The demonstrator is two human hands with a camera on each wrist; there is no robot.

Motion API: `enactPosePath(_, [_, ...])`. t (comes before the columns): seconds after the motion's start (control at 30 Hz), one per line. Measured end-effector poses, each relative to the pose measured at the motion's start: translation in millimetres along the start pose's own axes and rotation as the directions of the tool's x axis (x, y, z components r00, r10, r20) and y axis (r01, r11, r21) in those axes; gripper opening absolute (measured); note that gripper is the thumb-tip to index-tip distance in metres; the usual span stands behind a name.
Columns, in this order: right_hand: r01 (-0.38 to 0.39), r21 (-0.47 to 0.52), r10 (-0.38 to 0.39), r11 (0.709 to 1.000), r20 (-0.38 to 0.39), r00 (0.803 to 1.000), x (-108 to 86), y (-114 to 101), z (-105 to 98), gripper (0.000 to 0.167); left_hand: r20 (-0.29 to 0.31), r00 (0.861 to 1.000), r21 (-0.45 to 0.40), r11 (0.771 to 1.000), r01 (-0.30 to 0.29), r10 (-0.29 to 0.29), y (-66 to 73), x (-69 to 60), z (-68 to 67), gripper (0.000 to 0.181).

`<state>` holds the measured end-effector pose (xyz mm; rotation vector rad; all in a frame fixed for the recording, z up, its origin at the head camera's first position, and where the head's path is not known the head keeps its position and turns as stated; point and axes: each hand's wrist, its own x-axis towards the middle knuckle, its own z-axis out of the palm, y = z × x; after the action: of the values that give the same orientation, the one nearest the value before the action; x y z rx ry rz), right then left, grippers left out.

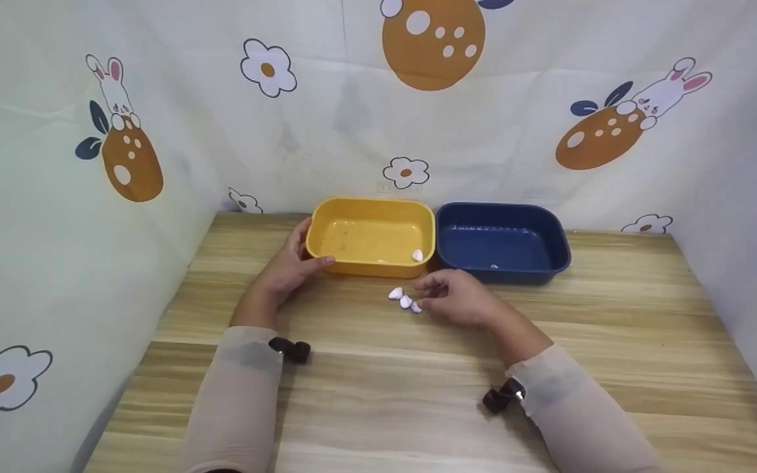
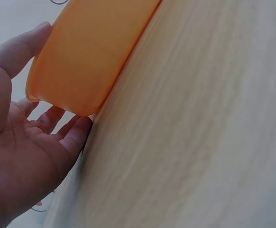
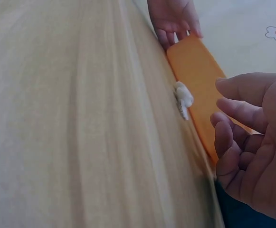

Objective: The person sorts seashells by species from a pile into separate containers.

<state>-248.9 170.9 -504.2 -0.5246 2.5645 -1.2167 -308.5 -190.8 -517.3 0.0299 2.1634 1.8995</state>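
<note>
My left hand (image 1: pixel 284 266) (image 2: pixel 28 147) grips the left end of the yellow container (image 1: pixel 378 269) (image 2: pixel 90 57) (image 3: pixel 197 71), thumb at its front rim and fingers round the outer side. Several small white pieces (image 1: pixel 405 301) (image 3: pixel 184 95) lie on the table in front of this container. Just right of them, my right hand (image 1: pixel 460 299) (image 3: pixel 259 142) has its fingers loosely bent, with thumb and forefinger apart and nothing seen between them. One white piece (image 1: pixel 418 255) is inside the yellow container, at its front right corner.
A dark blue container (image 1: pixel 503 276) (image 3: pixel 247 213) stands against the yellow one's right side, with a tiny white spot near its front inner wall. Behind both hangs a patterned cloth (image 1: pixel 326 131). The wooden table (image 1: pixel 378 394) extends toward me.
</note>
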Motion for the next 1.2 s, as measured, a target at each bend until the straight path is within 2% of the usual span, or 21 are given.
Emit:
enactPosePath(0.17, [-0.014, 0.031, 0.013, 0.999, 0.003, 1.000, 3.5, 6, 5, 0.026, -0.002, 1.000, 0.006, 1.000, 0.009, -0.009, 0.6, -0.2, -0.2, 0.111])
enactPosePath(0.3, [-0.008, 0.034, 0.008, 0.999, -0.008, 1.000, 5.1, 10, 9, 0.025, 0.016, 1.000, -0.024, 1.000, 0.004, -0.003, -0.4, 0.7, 0.7, 0.108])
enactPosePath(0.43, [-0.011, 0.010, 0.011, 1.000, -0.005, 1.000, 5.7, 11, 11, 0.024, 0.029, 1.000, -0.058, 0.998, -0.003, 0.005, -2.1, 1.8, 1.5, 0.107])
enactPosePath(0.77, [-0.012, -0.040, 0.013, 0.999, 0.033, 0.999, 6.4, 9, 13, 0.030, 0.016, 1.000, -0.032, 0.999, -0.009, 0.009, -2.3, 1.8, 0.6, 0.108])
enactPosePath(1.2, [-0.003, -0.112, 0.004, 0.994, 0.014, 1.000, 5.1, 8, 13, 0.020, 0.004, 1.000, -0.020, 1.000, -0.002, 0.002, -0.9, 0.3, 1.3, 0.109])
